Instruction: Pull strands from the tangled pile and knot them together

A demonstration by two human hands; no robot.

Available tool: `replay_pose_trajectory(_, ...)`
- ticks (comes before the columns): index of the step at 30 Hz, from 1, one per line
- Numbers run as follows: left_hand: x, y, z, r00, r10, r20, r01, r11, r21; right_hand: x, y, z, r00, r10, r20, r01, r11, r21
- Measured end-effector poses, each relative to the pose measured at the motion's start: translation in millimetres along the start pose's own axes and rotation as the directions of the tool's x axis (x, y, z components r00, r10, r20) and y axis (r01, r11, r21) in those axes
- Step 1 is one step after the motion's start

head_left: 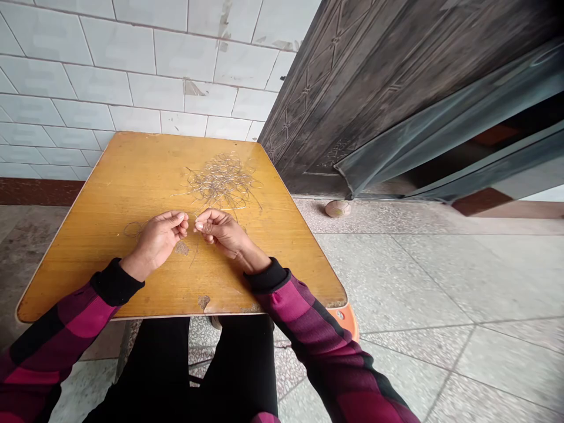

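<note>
Fingers (pixel 206 225) pinch thin wire (pixel 196 247), the tangled pile (pixel 224 180) just beyond.

Observe honey-yellow wood grain on tabletop (pixel 145 164). Note silver and dark-brown strands in wire tangle (pixel 224 178). Read magenta, purple and black checks on sleeves (pixel 79 323), plain black on cuffs (pixel 117 283) and trousers (pixel 154 370). Log white wall tiles (pixel 118 44), grey-brown door (pixel 308 106) with diamond pattern, grey-green curtain (pixel 392 150), pale speckled floor (pixel 414 282).

sleeves (pixel 326 343): broad checks of magenta, purple and black | cuffs (pixel 267 278): solid black (close-fitting) | trousers (pixel 247 358): plain black
</note>
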State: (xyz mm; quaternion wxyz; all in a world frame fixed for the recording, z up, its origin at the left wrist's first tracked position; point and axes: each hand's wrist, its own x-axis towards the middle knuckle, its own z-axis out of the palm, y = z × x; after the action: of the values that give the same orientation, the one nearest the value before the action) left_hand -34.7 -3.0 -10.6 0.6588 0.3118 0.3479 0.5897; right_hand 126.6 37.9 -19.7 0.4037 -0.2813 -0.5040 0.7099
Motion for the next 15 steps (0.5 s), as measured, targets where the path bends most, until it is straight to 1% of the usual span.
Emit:
replay_pose_trajectory(4,-0.5,0.6,0.5,1.000,-0.004,-0.014,0.004,1.000,0.000,-1.1,-1.5,0.8,0.999,0.047,0.008,-0.047,0.998,0.050)
replay_pose_trajectory(7,-0.6,0.3,0.8,1.000,-0.003,0.006,0.003,1.000,0.001,-1.3,-2.0,0.2,0.993,0.111,0.035,-0.114,0.985,0.129)
replay_pose_trajectory(10,-1.3,-0.5,1.2,1.000,0.007,0.007,-0.007,1.000,0.016,-0.8,-1.4,-0.7,0.989,0.142,0.040,-0.148,0.968,0.201)
replay_pose_trajectory(12,-2.6,0.1,2.2,0.999,0.042,-0.016,-0.040,0.995,0.091,-0.5,-0.9,-0.6,0.988,0.149,0.030,-0.152,0.966,0.208)
replay_pose_trajectory(13,-3.4,1.0,2.9,0.996,0.089,-0.029,-0.083,0.982,0.167,-0.4,-0.8,-0.4,0.988,0.153,0.023,-0.155,0.968,0.200)
replay_pose_trajectory(14,-4.4,2.5,3.6,0.987,0.160,-0.031,-0.146,0.952,0.269,-0.4,-0.8,-0.1,0.988,0.156,0.012,-0.156,0.969,0.190)
replay_pose_trajectory(15,-5.4,4.4,4.3,0.969,0.248,-0.009,-0.225,0.895,0.384,-0.4,-0.9,0.2,0.987,0.161,0.001,-0.159,0.971,0.179)
